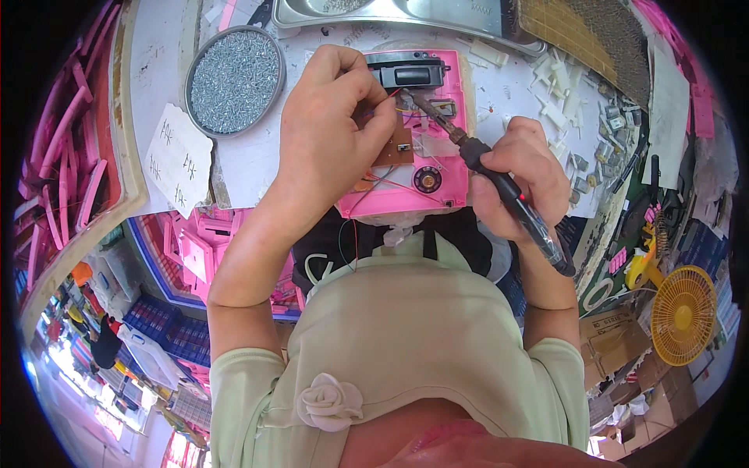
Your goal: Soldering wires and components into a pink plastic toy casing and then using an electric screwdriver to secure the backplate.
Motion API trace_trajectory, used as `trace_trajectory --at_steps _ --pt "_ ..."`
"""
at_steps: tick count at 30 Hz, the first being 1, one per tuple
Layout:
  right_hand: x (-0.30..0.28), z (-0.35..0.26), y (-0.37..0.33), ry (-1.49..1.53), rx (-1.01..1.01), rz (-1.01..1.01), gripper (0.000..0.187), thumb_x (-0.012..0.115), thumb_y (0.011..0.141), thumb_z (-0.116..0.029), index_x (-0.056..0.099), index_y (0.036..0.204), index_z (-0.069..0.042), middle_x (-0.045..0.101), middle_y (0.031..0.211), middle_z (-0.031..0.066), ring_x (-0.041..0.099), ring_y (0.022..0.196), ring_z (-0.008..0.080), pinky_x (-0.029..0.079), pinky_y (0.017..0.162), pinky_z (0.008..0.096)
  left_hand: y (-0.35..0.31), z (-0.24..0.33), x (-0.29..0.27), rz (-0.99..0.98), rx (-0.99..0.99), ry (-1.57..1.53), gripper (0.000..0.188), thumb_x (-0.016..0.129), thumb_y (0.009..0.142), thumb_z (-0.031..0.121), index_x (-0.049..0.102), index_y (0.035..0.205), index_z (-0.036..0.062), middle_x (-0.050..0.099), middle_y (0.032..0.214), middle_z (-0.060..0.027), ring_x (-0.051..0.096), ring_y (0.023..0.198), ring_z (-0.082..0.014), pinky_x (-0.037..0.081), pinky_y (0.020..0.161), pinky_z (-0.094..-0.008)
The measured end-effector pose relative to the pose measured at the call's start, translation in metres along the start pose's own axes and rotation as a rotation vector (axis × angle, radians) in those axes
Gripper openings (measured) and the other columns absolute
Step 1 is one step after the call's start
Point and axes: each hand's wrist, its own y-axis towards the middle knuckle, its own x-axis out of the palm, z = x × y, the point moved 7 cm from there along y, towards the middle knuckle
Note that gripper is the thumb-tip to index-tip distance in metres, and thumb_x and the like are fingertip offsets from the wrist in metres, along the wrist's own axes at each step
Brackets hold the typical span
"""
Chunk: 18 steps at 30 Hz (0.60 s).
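Note:
My left hand (331, 129) reaches over a pink plastic casing (459, 82), thumb and forefinger pinched on a thin red wire (395, 92). In my right hand (534, 171) is a black-handled soldering iron (507, 187) with a small red light. It slants up and left, its tip close to the red wire beside a black plastic unit (409, 76) at the casing's far end. I cannot tell whether tip and wire touch. A brown circuit board (399, 154) lies partly under my left fingers. Nearer me in the casing sits a round part with a copper-coloured centre (427, 179).
A round tray of small screws (236, 81) stands at left, near torn white card (178, 160). White plastic pieces (555, 90) and metal parts (597, 152) litter the right side. A metal tray (437, 12) lies at the back; a yellow fan (683, 315) stands right.

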Motion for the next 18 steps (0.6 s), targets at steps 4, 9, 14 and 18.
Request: trace_trajectory --at_steps 4,9,14,18 --pt "0.0021 0.0004 -0.0001 -0.007 -0.006 -0.030 0.029 0.070 0.080 0.002 0.059 0.106 0.001 0.060 0.077 0.0092 0.055 0.062 0.0235 0.048 0.074 0.0443 0.0004 0.0000 0.0001 0.001 -0.004 -0.005 0.011 0.075 0.076 0.002 0.065 0.078 -0.0010 0.059 0.095 -0.0108 0.064 0.075 -0.0246 0.053 0.065 -0.0348" --pt "0.0030 0.0009 0.0018 -0.029 -0.020 -0.021 0.026 0.072 0.077 0.002 0.062 0.101 0.000 0.059 0.073 0.0088 0.055 0.060 0.0248 0.046 0.070 0.0425 0.0014 -0.0013 0.0011 -0.008 -0.037 -0.032 0.010 0.075 0.077 0.002 0.066 0.080 -0.0012 0.059 0.095 -0.0104 0.063 0.078 -0.0236 0.053 0.067 -0.0334" --pt "0.0039 0.0004 0.0058 -0.130 -0.105 -0.077 0.039 0.080 0.062 -0.003 0.069 0.098 -0.008 0.056 0.067 0.0037 0.053 0.059 0.0239 0.046 0.065 0.0377 -0.0015 -0.0027 0.0005 -0.016 -0.080 -0.052 0.010 0.076 0.077 0.003 0.068 0.082 -0.0012 0.060 0.095 -0.0100 0.061 0.085 -0.0230 0.050 0.074 -0.0320" --pt "0.0013 0.0021 0.0057 -0.098 -0.125 -0.130 0.037 0.079 0.061 -0.002 0.069 0.097 -0.008 0.054 0.067 0.0044 0.052 0.060 0.0246 0.045 0.063 0.0379 -0.0012 -0.0034 0.0004 -0.012 -0.088 -0.051 0.010 0.076 0.077 0.003 0.067 0.081 -0.0008 0.060 0.095 -0.0098 0.061 0.085 -0.0227 0.050 0.074 -0.0319"
